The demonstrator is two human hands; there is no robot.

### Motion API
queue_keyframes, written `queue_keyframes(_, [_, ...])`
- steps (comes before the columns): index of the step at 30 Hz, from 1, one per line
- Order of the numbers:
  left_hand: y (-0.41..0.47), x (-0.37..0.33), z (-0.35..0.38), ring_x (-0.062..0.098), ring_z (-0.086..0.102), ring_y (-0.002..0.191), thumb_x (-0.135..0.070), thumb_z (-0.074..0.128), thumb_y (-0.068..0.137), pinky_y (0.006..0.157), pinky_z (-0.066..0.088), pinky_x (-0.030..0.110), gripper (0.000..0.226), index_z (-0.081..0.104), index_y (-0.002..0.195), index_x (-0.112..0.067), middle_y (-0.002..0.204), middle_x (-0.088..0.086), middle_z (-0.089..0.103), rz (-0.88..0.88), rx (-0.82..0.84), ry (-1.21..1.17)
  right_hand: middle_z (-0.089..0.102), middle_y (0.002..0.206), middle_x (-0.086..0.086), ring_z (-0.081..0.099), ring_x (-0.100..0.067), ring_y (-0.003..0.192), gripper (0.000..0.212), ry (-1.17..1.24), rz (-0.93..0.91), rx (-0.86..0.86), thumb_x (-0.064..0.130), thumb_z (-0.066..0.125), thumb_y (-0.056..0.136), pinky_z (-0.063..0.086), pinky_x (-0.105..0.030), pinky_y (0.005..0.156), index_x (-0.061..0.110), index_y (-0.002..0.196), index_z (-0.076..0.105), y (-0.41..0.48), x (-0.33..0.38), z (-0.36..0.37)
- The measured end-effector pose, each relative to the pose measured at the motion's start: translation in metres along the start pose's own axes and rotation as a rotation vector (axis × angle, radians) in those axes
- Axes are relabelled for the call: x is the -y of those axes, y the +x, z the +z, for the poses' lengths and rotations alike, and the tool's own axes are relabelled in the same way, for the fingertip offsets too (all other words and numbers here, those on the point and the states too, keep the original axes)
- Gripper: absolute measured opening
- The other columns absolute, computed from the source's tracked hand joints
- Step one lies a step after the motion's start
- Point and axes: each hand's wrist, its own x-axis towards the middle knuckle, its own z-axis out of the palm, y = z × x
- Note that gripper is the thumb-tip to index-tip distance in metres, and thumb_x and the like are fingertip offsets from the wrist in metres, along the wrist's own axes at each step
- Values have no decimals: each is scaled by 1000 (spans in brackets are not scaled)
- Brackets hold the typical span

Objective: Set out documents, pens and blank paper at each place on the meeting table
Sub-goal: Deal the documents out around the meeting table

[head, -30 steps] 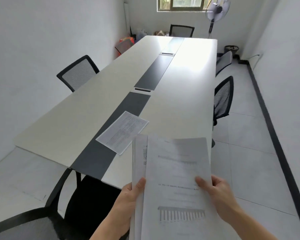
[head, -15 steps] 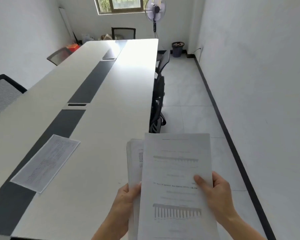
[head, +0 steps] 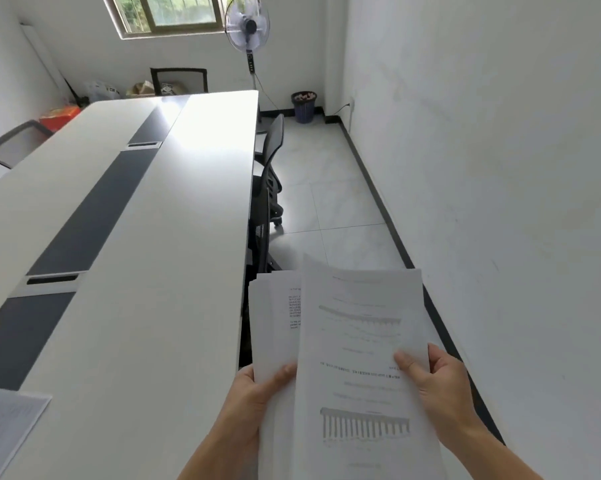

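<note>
documents | left hand grips them, thumb up | right hand pinches top sheet

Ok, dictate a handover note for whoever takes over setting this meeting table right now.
Left hand holds the paper stack, thumb on top. Right hand pinches the top sheet, drawn partly aside. The papers are held off the right edge of the table, near a tucked-in chair.
Done: one document lies on the table, near left.
Left: papers for the other places; no pens in view.

Head view looks forward and down along the table.
</note>
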Motion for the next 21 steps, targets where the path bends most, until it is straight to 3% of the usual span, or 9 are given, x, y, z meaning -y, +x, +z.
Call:
queue_keyframes(5, [79, -63, 42, 41, 69, 97, -47, 63, 76, 92, 51, 56, 56, 69, 108, -1, 105, 22, 73, -42, 11, -15, 78, 80, -8, 75, -28, 69, 8, 45, -79, -126, 11, 69, 87, 61, -38, 60, 5, 90, 70, 74, 50, -9])
queue_keyframes(7, [108, -83, 56, 41, 69, 98, -46, 59, 80, 95, 50, 57, 52, 70, 108, -3, 107, 21, 72, -30, 37, -8, 78, 79, -4, 75, -25, 70, 4, 63, -96, -156, 11, 67, 88, 60, -34, 58, 10, 90, 70, 104, 61, -10])
queue_keyframes(11, [168, -114, 79, 37, 71, 92, -35, 56, 87, 89, 54, 52, 43, 68, 110, -1, 106, 23, 72, 6, 45, -12, 75, 92, -6, 72, -26, 82, 6, 125, -91, -181, 11, 63, 91, 57, -34, 68, 15, 94, 67, 178, 73, -6])
queue_keyframes(17, [262, -160, 115, 35, 73, 80, -25, 62, 80, 65, 61, 41, 39, 67, 110, -2, 102, 24, 73, 91, -43, -68, 76, 102, -11, 74, -31, 88, 20, 205, 63, 75, 12, 58, 93, 60, -43, 74, 10, 111, 64, 319, 110, 8])
queue_keyframes(21, [306, -191, 140, 35, 73, 80, -20, 62, 81, 59, 59, 37, 35, 66, 111, -2, 102, 24, 73, 135, -147, -134, 77, 101, -13, 74, -33, 91, 18, 200, 234, 327, 15, 58, 93, 62, -41, 74, 8, 108, 66, 403, 149, 23])
